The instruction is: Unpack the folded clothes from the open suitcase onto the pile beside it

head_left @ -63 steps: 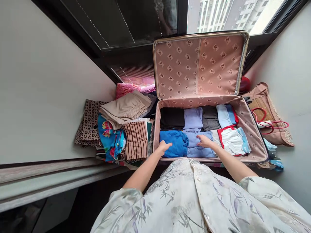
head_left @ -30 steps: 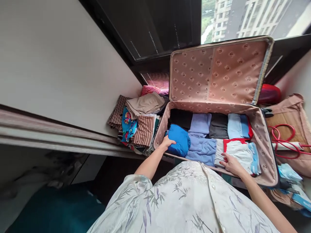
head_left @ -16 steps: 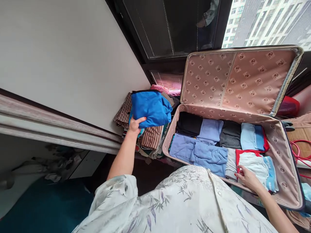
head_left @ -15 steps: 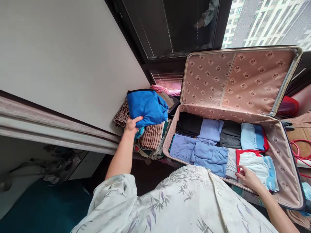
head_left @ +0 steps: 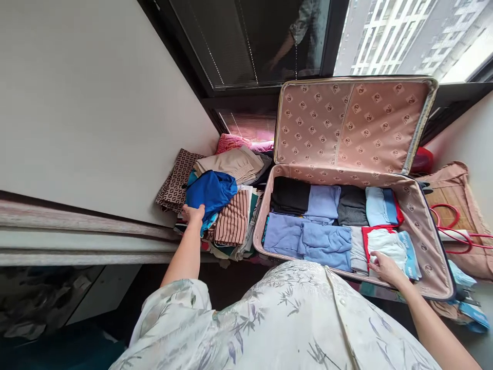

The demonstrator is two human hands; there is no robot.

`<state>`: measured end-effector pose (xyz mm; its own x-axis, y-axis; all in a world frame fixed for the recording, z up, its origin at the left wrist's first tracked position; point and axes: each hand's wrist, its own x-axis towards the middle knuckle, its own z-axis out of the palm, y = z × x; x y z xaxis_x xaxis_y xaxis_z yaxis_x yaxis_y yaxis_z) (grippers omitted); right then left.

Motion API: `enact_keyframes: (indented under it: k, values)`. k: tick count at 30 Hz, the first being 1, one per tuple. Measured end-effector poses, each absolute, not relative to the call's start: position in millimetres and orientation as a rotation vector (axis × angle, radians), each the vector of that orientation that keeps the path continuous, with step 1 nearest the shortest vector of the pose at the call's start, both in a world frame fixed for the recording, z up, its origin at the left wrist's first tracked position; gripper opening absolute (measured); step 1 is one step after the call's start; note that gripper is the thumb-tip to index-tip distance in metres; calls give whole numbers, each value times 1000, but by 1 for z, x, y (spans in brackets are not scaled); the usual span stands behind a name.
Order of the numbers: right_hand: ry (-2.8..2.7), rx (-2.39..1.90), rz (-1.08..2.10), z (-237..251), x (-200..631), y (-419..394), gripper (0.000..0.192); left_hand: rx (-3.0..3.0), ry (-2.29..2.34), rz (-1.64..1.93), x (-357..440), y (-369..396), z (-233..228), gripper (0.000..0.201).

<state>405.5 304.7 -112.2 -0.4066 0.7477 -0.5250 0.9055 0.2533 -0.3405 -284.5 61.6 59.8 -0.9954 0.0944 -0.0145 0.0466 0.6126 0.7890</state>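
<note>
An open suitcase (head_left: 425,246) with pink patterned lining lies ahead, its lid (head_left: 346,123) propped up against the window. Folded clothes fill it: black, light blue, grey and a white piece with red trim (head_left: 385,244). My left hand (head_left: 193,214) rests on a bright blue folded garment (head_left: 211,191), which lies on the clothes pile (head_left: 227,205) left of the suitcase. My right hand (head_left: 385,266) lies on the near edge of the white and red piece inside the suitcase.
A white wall and a ledge (head_left: 77,236) run along the left. A beige bag with red handles (head_left: 458,226) lies right of the suitcase. A dark window (head_left: 250,41) stands behind. My patterned shirt fills the bottom of the view.
My left hand lifted the bright blue garment out of the suitcase and carried it left onto the clothes pile, where it now lies. My right hand moved to the white and red piece.
</note>
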Motion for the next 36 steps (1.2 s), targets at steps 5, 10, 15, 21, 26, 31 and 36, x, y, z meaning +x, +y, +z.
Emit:
enact_keyframes:
  k: [5,10,15,21,26,31,36]
  values:
    - [2293,1514,-819,-95,391,297,37,584,2924,1275,-230,95,55,46]
    - [2396,1367,-776,-92,363,297,38,1160,2138,934,-111,151,11,32]
    - [2489,1181,-743,-107,319,307,39,1413,1838,126,-33,188,-51,65]
    - [2550,1044,-671,-124,265,320,57,1358,1901,-129,-18,195,-92,74]
    - [2570,986,-617,-130,246,330,76,1353,1986,-186,-18,196,-104,80]
    - [2523,948,-591,-130,240,341,68,1404,2054,-164,-19,203,-119,75]
    - [2498,853,-625,-114,242,340,38,1470,2052,-142,-30,215,-119,79]
